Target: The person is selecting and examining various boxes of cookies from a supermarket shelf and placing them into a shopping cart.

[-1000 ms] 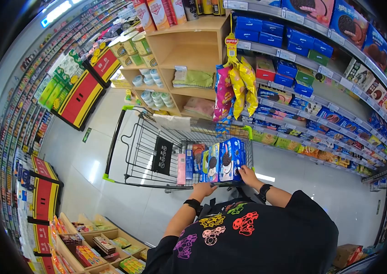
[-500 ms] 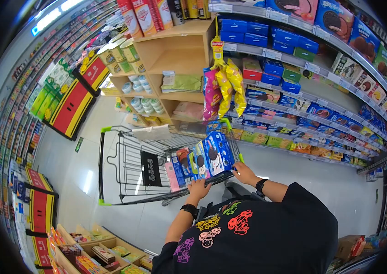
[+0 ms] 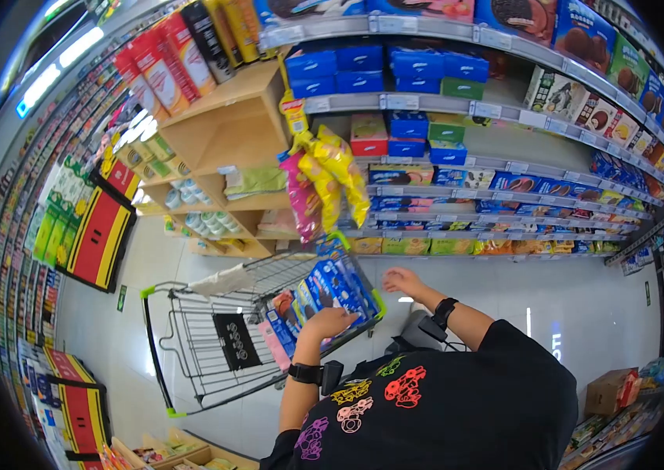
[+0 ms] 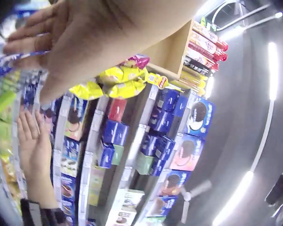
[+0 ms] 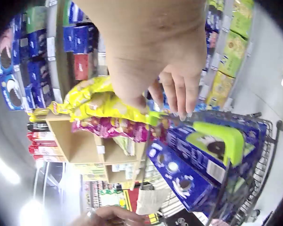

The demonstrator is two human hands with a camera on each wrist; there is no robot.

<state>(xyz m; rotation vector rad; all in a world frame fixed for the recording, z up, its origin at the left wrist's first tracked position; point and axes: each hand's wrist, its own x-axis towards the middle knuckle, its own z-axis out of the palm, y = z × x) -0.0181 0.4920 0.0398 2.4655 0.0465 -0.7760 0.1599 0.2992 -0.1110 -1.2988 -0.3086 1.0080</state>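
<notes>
The left hand [image 3: 325, 323] is open, its fingers extended over the near side of the blue boxes [image 3: 335, 287]; whether it touches them I cannot tell. The boxes lie in the shopping cart [image 3: 158, 356], just beyond that hand, with a pink box [image 3: 273, 345] to their left. The right hand [image 3: 403, 283] is open and empty, just right of the cart's green corner [image 3: 379, 304]. Half a second ago it rested at the cart's edge; now it is apart, and the cart sits farther left in the head view.
</notes>
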